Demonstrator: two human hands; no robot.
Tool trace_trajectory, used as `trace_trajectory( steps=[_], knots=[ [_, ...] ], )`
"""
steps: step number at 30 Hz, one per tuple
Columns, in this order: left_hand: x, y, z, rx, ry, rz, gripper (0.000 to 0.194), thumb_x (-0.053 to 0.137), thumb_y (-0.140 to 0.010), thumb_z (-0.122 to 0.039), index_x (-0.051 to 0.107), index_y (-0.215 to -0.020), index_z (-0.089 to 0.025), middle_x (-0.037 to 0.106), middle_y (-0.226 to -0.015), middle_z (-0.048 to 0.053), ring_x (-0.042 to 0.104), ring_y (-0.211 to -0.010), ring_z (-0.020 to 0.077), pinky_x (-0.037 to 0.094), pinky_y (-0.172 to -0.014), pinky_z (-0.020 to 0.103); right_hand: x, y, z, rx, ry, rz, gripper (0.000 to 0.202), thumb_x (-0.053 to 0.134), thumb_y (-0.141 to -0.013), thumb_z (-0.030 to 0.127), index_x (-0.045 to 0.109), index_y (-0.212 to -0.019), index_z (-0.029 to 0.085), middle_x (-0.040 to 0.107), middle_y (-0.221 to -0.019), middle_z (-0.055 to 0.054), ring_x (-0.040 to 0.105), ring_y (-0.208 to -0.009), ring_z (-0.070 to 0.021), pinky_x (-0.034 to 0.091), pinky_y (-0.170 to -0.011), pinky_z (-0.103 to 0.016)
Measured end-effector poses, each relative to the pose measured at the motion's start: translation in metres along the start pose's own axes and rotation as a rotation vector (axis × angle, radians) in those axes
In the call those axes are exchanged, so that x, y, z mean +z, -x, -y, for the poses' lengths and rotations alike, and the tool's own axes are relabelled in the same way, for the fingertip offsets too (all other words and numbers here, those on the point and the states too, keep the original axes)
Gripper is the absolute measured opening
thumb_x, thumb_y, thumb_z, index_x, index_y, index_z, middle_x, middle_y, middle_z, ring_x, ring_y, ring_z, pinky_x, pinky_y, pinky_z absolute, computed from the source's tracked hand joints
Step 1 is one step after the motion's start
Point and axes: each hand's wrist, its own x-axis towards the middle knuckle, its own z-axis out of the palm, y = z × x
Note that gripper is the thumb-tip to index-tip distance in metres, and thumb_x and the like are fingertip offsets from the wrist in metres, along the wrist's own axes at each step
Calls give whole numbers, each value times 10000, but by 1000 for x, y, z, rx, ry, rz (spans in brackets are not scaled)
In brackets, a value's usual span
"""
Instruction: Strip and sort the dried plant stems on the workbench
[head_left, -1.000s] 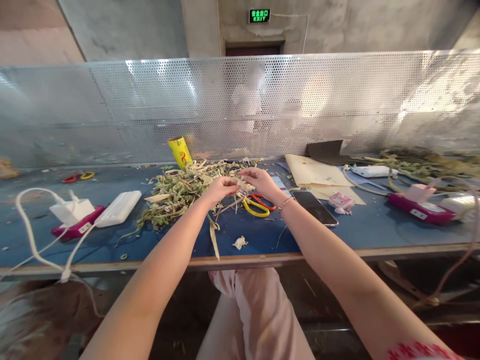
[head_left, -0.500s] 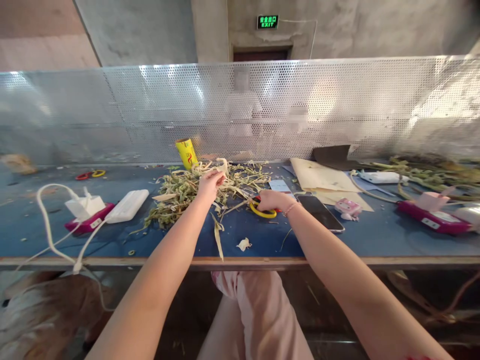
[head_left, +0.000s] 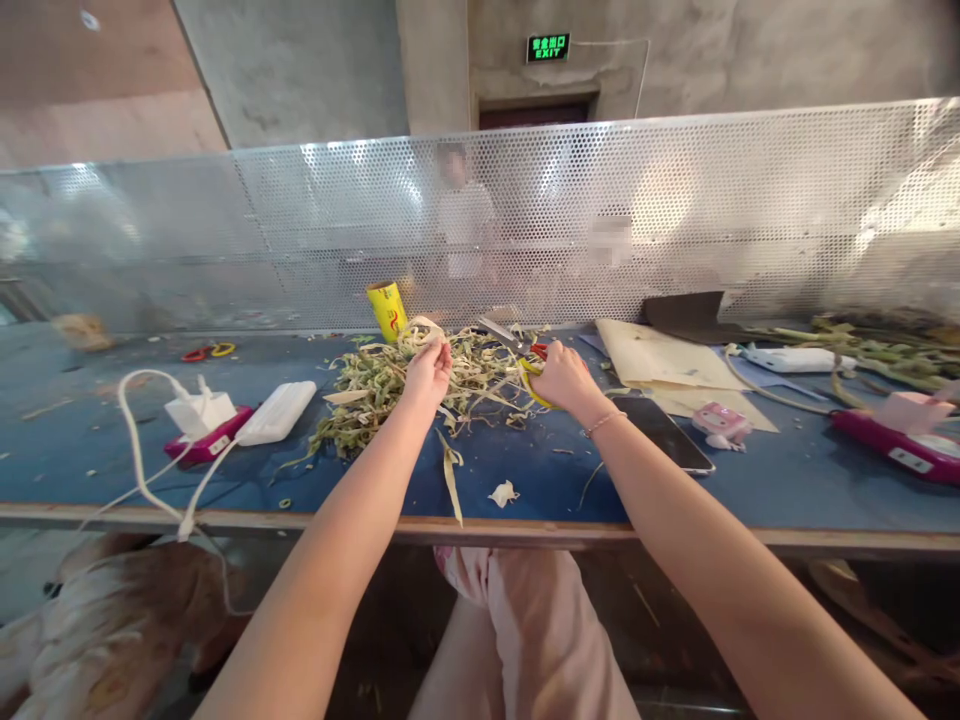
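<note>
My left hand is closed at the near edge of a heap of dried greenish plant strips. A pale curled strip sticks up from its fingertips. Scissors with red and yellow handles are in my right hand, their blades apart and pointing up and left over the heap's right side. The blades do not touch the strip in my left hand. Near the table edge lie a loose strip and a pale scrap.
Behind the heap stands a yellow tube before a perforated metal screen. A white power bank and a cabled power strip lie left. To the right are a phone, a pink case and brown paper.
My right hand has lifted the scissors off the table, and their blades now show, pointing at the heap. My left hand stays at the heap with the strip. The view has shifted slightly left.
</note>
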Motion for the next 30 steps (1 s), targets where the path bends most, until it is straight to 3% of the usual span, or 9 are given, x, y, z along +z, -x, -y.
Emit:
trace_trajectory(
  steps=[4, 8, 16, 30],
  knots=[
    [-3, -5, 1, 50, -83, 25, 99, 626, -709, -160, 554, -643, -179, 554, -542, -49, 519, -509, 11, 397, -507, 125, 5, 1, 0, -106, -80, -153, 379, 478, -710, 356, 424, -994, 111, 556, -972, -186, 487, -997, -313, 378, -865, -443],
    [0, -2, -2, 10, -38, 44, 103, 614, -723, -165, 543, -650, -176, 539, -537, -45, 501, -491, 11, 391, -486, 124, 5, 3, 1, -236, -139, -244, 392, 469, -736, 375, 407, -1023, 116, 540, -978, -182, 478, -986, -303, 374, -872, -444],
    [15, 18, -12, -62, 119, 164, 125, 521, -775, -99, 530, -659, -143, 549, -558, -31, 530, -542, 28, 458, -594, 139, 3, 12, 13, -473, -116, -247, 426, 495, -730, 408, 442, -1023, 103, 536, -965, -162, 476, -972, -282, 387, -860, -426],
    [18, 25, -6, -47, 90, 193, 73, 518, -777, -118, 566, -734, -152, 621, -643, -6, 600, -688, 70, 489, -719, 191, 8, 13, 15, -439, -72, -287, 404, 459, -756, 423, 452, -1010, 108, 531, -969, -165, 462, -980, -289, 370, -872, -447]
  ],
)
